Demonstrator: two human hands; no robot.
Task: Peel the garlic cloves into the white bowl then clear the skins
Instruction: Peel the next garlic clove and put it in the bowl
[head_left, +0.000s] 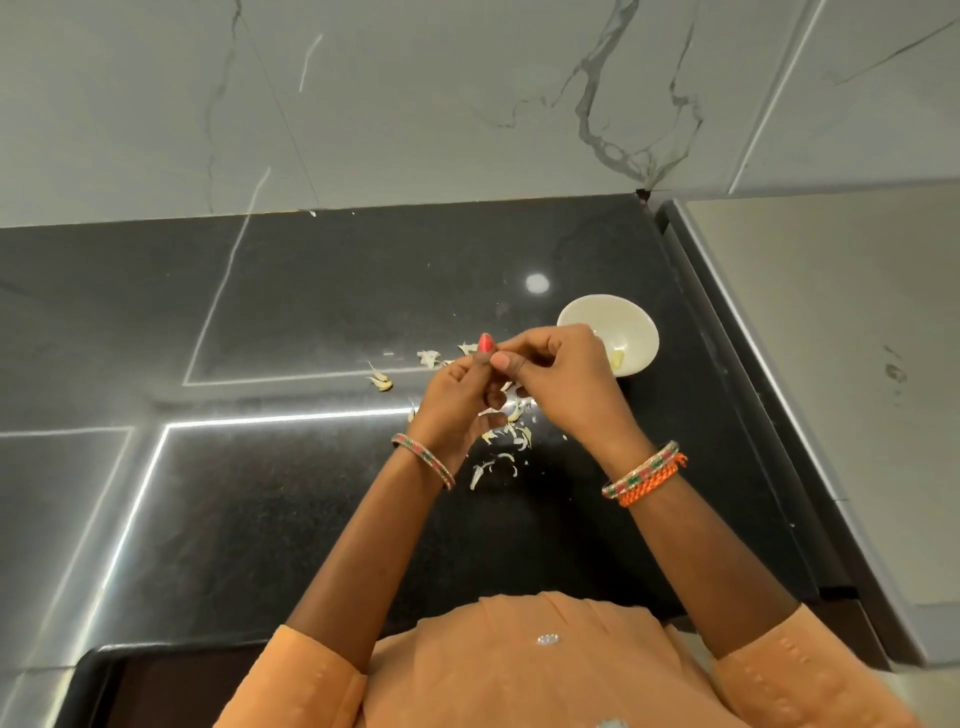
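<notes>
Above the worktop, both hands, left hand and right hand, pinch probably a clove; skins lie below, and the bowl at 2 o'clock holds few cloves.

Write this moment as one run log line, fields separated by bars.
stage: peeling | left hand and right hand: together, pinching something small | white bowl: holds peeled garlic | skins: scattered on counter

You've got no readable text, labels, brands or nos. anywhere in frame: nothing printed on the white bowl right of centre, the black counter, or the marble wall up top.
</notes>
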